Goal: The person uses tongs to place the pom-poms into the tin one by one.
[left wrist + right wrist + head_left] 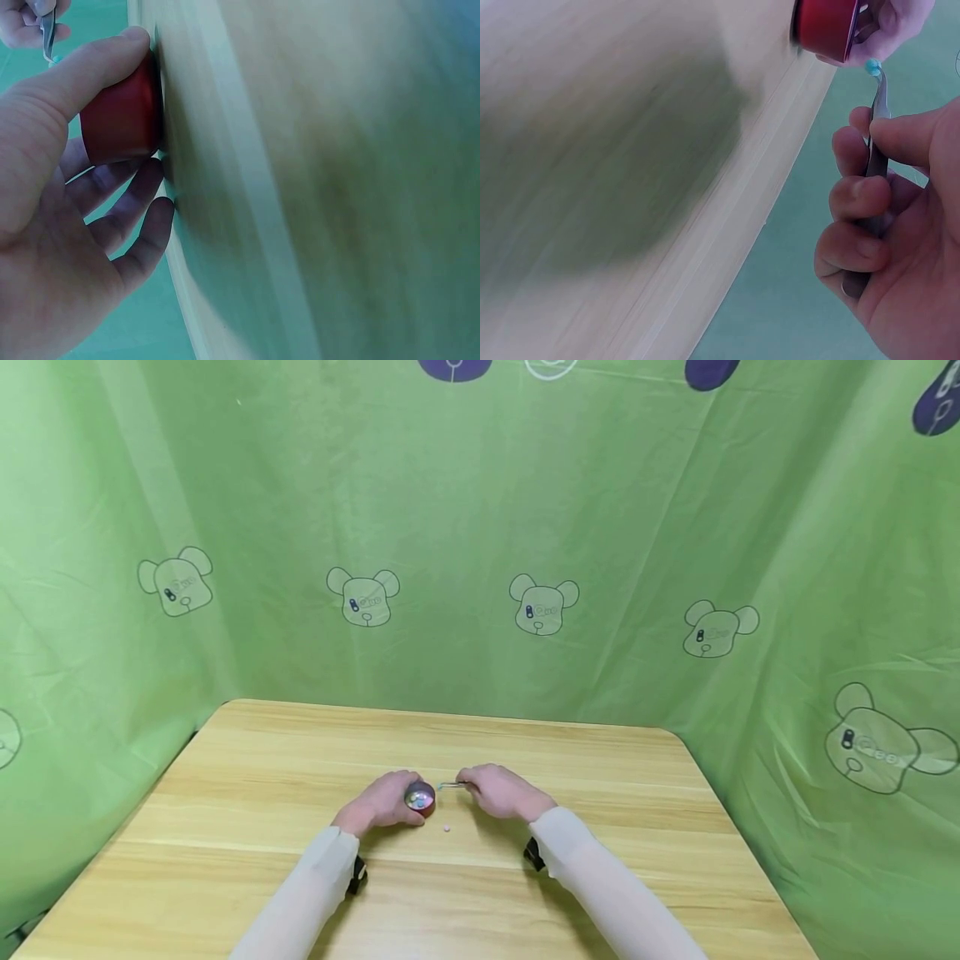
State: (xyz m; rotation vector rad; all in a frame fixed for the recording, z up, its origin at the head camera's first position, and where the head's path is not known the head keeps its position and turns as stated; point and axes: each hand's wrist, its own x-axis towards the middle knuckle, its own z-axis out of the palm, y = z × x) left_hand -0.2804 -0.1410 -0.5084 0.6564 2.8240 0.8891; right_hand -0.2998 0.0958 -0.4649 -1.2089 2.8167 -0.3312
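My left hand (384, 799) is curled around a small round red tin (124, 116) on the wooden table, thumb on one side and fingers on the other. Its open top, in the head view, shows several pale, shiny, coloured bits (420, 802) inside. To the right of it, my right hand (501, 791) grips metal tweezers (880, 101) with a bent tip, the thumb pressing on them. A tiny teal bead (873, 67) is pinched in the tweezer tip, beside the tin's rim. One small pinkish bead (447, 828) lies on the table between the hands.
The light wooden table (600, 777) has rounded far corners. Green cloth (450, 652) with printed bear heads hangs behind it and along both sides. Dark straps with small devices (357, 877) sit at both wrists.
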